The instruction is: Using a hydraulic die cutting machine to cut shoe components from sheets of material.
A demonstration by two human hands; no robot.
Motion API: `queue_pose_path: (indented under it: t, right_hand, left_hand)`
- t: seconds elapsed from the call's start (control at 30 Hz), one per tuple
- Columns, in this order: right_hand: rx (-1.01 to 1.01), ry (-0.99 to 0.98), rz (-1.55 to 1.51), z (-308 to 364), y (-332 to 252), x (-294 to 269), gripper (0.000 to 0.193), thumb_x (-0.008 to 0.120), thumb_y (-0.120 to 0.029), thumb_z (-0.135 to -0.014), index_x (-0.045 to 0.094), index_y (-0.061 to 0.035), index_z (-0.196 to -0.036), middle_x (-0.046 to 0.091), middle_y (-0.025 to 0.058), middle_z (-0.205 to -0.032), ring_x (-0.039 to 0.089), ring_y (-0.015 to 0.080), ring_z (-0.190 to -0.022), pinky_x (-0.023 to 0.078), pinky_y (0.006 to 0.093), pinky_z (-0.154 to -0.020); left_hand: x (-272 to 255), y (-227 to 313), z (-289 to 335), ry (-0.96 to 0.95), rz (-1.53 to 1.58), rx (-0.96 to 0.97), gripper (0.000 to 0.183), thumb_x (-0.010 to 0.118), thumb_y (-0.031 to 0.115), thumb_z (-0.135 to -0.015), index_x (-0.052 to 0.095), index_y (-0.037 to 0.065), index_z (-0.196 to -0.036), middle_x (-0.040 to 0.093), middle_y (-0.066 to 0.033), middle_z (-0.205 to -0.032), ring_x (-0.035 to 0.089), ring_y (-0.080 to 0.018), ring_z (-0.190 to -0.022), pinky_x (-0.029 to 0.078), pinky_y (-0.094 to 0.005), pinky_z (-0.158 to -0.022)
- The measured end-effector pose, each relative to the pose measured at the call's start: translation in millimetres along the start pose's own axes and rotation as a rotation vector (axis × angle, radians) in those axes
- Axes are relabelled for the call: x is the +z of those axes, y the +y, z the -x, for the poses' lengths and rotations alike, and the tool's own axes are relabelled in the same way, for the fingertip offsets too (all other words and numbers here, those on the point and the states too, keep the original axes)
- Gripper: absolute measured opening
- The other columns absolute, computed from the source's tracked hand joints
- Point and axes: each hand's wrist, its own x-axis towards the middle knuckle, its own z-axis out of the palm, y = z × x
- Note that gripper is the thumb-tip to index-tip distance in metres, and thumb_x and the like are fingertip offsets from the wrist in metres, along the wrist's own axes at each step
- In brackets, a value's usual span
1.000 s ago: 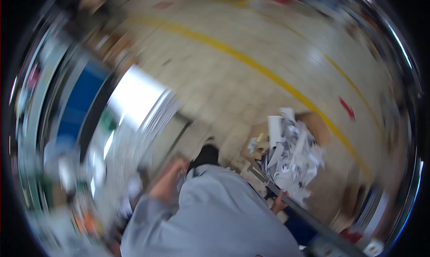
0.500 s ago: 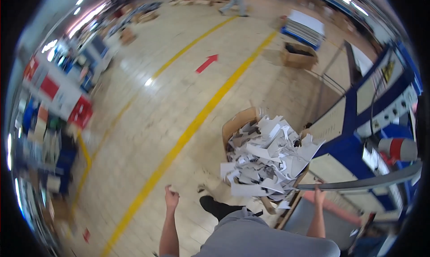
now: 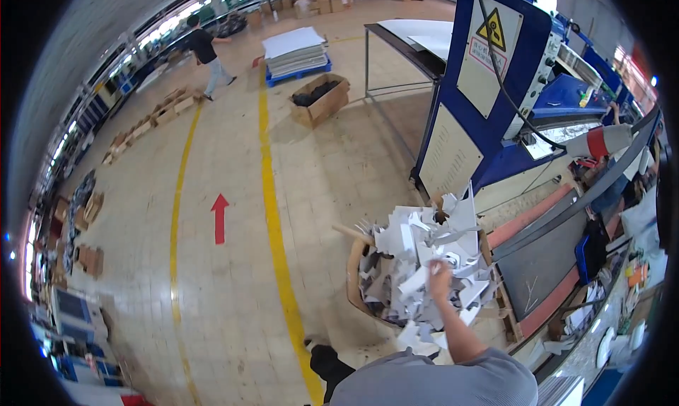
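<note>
A heaped cardboard box (image 3: 353, 282) stands close in front of me, full of white and grey paper or card scraps (image 3: 407, 247). Over the right part of the heap is my right hand (image 3: 440, 280), its fingers curled in among the pale pieces. Whatever those fingers may hold blends into the scraps, so I cannot make it out. My left hand is out of view.
A blue and cream machine (image 3: 460, 144) rises beyond the box, with a grey curved strip (image 3: 566, 211) on the right. Farther off are a carton of dark material (image 3: 322, 102), stacked sheets on a blue pallet (image 3: 297, 56) and a walking person (image 3: 205, 52).
The view has swung to the right. My right hand has left the grey strip and come onto the scraps. My left hand, seen before with curled fingers, has gone out of view.
</note>
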Motion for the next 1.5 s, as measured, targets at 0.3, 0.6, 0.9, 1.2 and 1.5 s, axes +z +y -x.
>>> queue_pose_path:
  t: [0.3,0.6,0.9,1.2,1.5]
  right_hand:
    - [-0.454,-1.751,0.222,138.4,-156.8,241.3,0.044,0.059,-0.02,-0.085,0.054,-0.0093,-0.127,0.063,0.012,-0.113,0.058,0.0249,-0.11,0.043,0.0422,-0.095]
    - [0.579,-0.38,-0.001,-69.7,-99.8,338.1,0.03,0.06,-0.02,-0.08,0.065,-0.0014,-0.104,0.068,0.015,-0.094,0.066,0.0221,-0.086,0.052,0.035,-0.077]
    - [0.495,-0.871,-0.505,-346.3,-266.3,487.4,0.03,0.057,-0.023,-0.091,0.062,-0.0027,-0.112,0.067,0.0071,-0.088,0.064,0.016,-0.079,0.053,0.0293,-0.071]
    - [0.341,-0.83,0.073,-573.2,-270.0,570.3,0.034,0.063,-0.037,-0.08,0.068,-0.0087,-0.099,0.069,0.0097,-0.085,0.064,0.0225,-0.076,0.051,0.0358,-0.071]
    - [0.818,0.186,-0.716,-776.0,-300.7,431.7,0.021,0.056,-0.02,-0.091,0.061,-0.0023,-0.102,0.067,0.0086,-0.085,0.065,0.0161,-0.075,0.052,0.0277,-0.066]
  left_hand:
    - [8.5,432.9,-77.2,0.236,-0.736,0.305,0.031,0.055,0.007,-0.081,0.054,0.0,-0.112,0.063,-0.0169,-0.092,0.066,-0.0248,-0.071,0.05,-0.0304,-0.052]
    - [307.1,761.3,-218.4,-0.023,-1.048,0.594,0.029,0.056,0.011,-0.086,0.055,0.002,-0.113,0.064,-0.0109,-0.086,0.066,-0.019,-0.065,0.051,-0.0273,-0.052]
    - [420.3,880.9,-305.7,-0.186,-1.039,0.229,0.026,0.055,0.027,-0.091,0.061,0.006,-0.104,0.067,-0.0106,-0.089,0.065,-0.0203,-0.069,0.052,-0.034,-0.059]
    - [703.2,1065.6,-491.4,-0.417,-2.248,0.383,0.015,0.06,0.019,-0.078,0.067,0.006,-0.077,0.064,-0.0085,-0.071,0.062,-0.0221,-0.068,0.049,-0.0379,-0.062]
    - [1374.6,1214.5,-562.1,-0.471,-1.313,1.069,0.043,0.055,0.015,-0.084,0.043,0.006,-0.125,0.057,-0.0077,-0.063,0.055,-0.0189,-0.048,0.041,-0.0326,-0.044]
